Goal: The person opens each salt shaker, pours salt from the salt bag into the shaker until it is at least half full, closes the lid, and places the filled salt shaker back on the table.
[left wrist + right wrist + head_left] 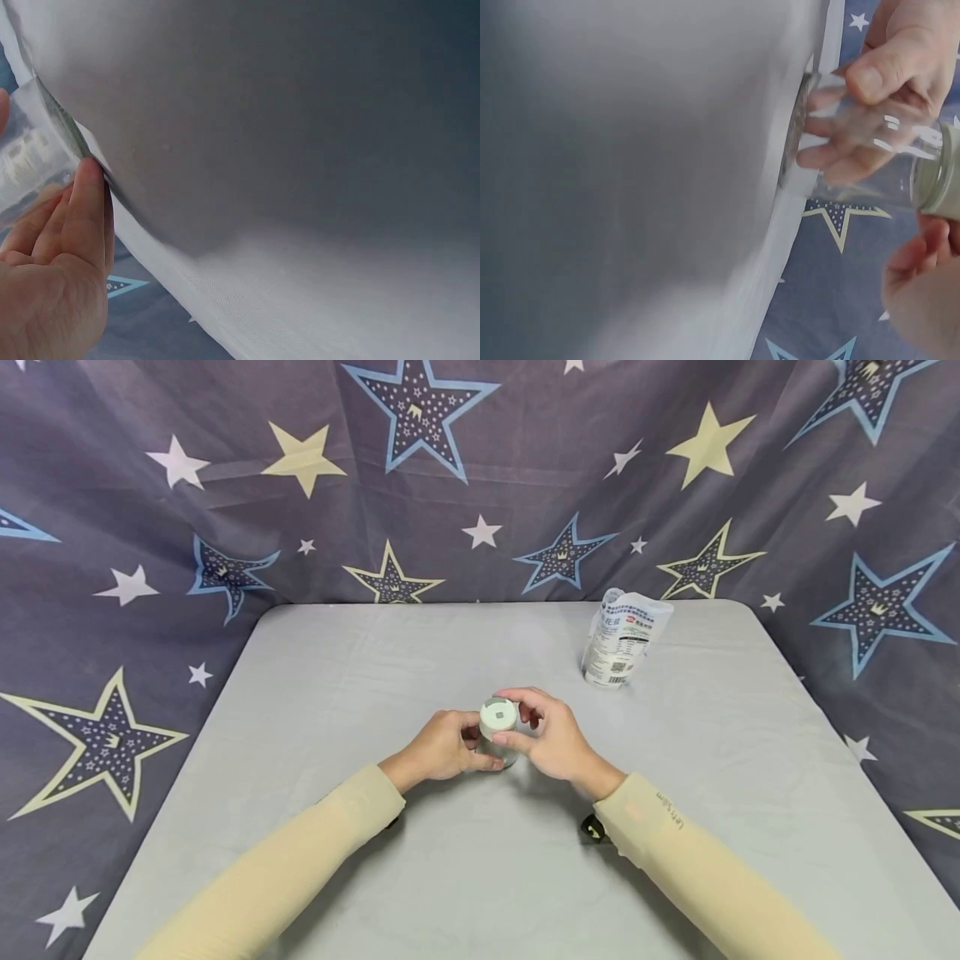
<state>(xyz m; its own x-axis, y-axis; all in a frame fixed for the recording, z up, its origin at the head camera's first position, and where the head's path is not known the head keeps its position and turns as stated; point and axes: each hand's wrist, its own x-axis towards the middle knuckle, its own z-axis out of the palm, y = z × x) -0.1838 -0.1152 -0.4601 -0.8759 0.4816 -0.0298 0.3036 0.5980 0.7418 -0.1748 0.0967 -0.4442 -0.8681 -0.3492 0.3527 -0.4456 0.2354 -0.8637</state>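
A clear jar (870, 184) stands upright on the table, topped by a pale green lid (497, 717) with a small grey square at its centre. My left hand (446, 747) grips the body of the jar low down, and its fingers show through the transparent wall in the right wrist view. From the right side, my right hand (555, 740) holds the lid, thumb at the near edge and index finger at the far edge. In the left wrist view, only part of the jar (34, 154) appears, and the lid is out of frame.
A white printed pouch (622, 639) stands toward the back right of the grey-white table (360, 668). Behind the table hangs a dark curtain (442, 502) patterned with stars. A small black object (592, 828) shows beneath the right wrist.
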